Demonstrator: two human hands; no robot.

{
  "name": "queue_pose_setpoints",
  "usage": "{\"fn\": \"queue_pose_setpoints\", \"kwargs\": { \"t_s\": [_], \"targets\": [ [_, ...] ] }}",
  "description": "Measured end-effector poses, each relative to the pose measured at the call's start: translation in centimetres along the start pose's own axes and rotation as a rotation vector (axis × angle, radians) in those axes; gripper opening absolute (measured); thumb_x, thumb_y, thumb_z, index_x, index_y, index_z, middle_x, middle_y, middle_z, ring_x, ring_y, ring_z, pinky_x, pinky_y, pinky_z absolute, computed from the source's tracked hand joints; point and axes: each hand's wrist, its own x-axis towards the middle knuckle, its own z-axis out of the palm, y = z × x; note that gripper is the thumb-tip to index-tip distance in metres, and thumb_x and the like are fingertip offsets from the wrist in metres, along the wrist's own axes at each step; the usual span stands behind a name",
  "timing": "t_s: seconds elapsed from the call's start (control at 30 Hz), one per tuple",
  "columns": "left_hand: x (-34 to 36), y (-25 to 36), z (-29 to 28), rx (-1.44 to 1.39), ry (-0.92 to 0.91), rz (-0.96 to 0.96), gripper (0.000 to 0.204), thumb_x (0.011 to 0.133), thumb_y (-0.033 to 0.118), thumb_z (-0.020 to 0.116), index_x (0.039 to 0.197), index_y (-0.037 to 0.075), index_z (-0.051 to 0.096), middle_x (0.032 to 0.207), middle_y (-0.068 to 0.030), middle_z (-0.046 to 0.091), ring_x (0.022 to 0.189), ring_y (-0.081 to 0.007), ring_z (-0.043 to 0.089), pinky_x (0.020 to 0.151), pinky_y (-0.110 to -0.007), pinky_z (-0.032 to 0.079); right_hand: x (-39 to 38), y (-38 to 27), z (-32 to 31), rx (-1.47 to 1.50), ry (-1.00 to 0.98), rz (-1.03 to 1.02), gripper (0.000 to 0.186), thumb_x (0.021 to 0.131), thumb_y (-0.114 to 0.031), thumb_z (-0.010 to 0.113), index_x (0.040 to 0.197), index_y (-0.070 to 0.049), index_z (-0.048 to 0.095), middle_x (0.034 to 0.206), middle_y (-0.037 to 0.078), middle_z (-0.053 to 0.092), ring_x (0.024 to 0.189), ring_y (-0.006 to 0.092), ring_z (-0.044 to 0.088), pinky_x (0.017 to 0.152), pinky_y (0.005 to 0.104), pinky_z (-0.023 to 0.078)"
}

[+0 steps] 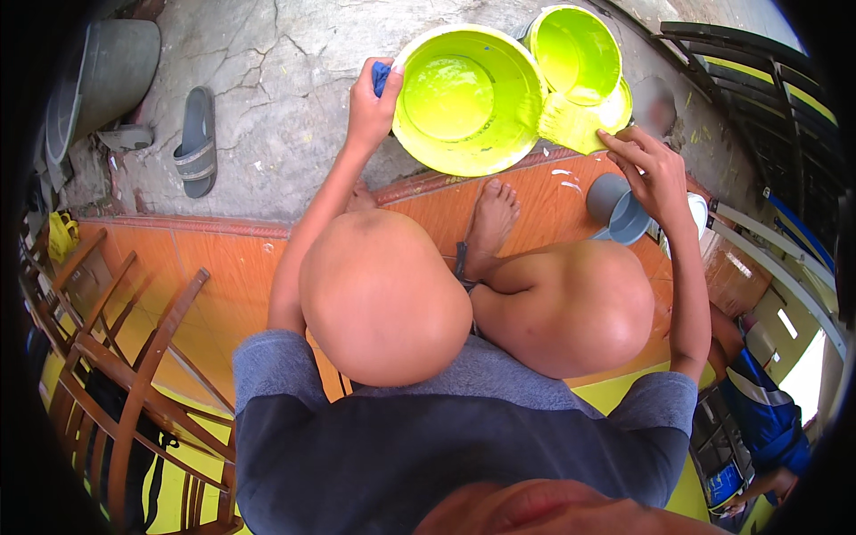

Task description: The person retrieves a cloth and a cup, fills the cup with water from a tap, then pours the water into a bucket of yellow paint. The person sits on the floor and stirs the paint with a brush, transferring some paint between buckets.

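Note:
My left hand (pixel 369 114) grips the left rim of a wide round basin (pixel 508 107), coated inside with bright yellow-green paint. A crumpled blue piece (pixel 382 78), perhaps cloth, shows between that hand's fingers and the rim. My right hand (pixel 653 169) pinches the end of a flat, paint-covered brush (pixel 571 125). Its ridged, bristle-like edge lies by the basin's right rim. Just behind stands a paint-coated bucket (pixel 604 53), tilted so its inside shows. Part of a round yellow-green surface (pixel 617 105) sits below the bucket; I cannot tell what it is.
A grey-blue dipper (pixel 629 220) and a grey container (pixel 606 196) stand near my foot on the orange tiles. At left are a grey slipper (pixel 197 147), a large grey tub (pixel 116 76) and wooden chairs (pixel 134 401). A black metal rack (pixel 776 98) and another person in blue (pixel 762 401) are at right.

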Motion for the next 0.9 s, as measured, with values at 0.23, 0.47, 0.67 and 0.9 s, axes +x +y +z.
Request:
{"fn": "queue_pose_setpoints", "kwargs": {
  "t_s": [0.23,0.47,0.67,0.9],
  "targets": [
    [0.1,0.2,-0.1,0.028,-0.011,0.023,0.03,0.1,0.03,0.061,0.103,0.001,0.059,0.073,-0.0034,0.059,0.068,-0.0098,0.051,0.063,-0.029,0.045,3.4,-0.2,4.3,0.534,-0.093,0.173,0.031,0.097,-0.024,0.063,0.114,0.0,0.07,0.08,0.013,0.068,0.072,0.0257,0.063,0.069,0.0369,0.05],
    [0.2,0.0,-0.2,0.035,-0.015,0.042,0.029,0.1,0.03,0.061,0.102,0.001,0.058,0.072,-0.0031,0.058,0.067,-0.0096,0.05,0.063,-0.029,0.045,4.1,1.9,5.3,0.651,-0.298,0.413,0.034,0.099,-0.025,0.056,0.1,0.007,0.069,0.069,0.007,0.058,0.068,0.0137,0.051,0.065,0.0337,0.045],
    [0.3,0.0,-0.1,0.036,-0.008,0.059,0.027,0.099,0.028,0.061,0.102,0.001,0.059,0.072,-0.0031,0.058,0.067,-0.0095,0.05,0.063,-0.029,0.045,3.6,2.3,3.8,0.547,-0.341,0.505,0.036,0.097,-0.026,0.058,0.093,0.008,0.068,0.065,0.005,0.051,0.065,0.012,0.046,0.062,0.0327,0.043],
    [0.0,0.0,0.1,0.03,0.0,0.041,0.027,0.099,0.028,0.062,0.102,0.001,0.058,0.072,-0.003,0.058,0.068,-0.0094,0.05,0.063,-0.029,0.045,2.1,2.0,2.7,0.524,-0.222,0.549,0.039,0.098,-0.029,0.058,0.088,0.008,0.065,0.065,0.002,0.051,0.065,0.0112,0.045,0.062,0.0313,0.042]
  ]
}}
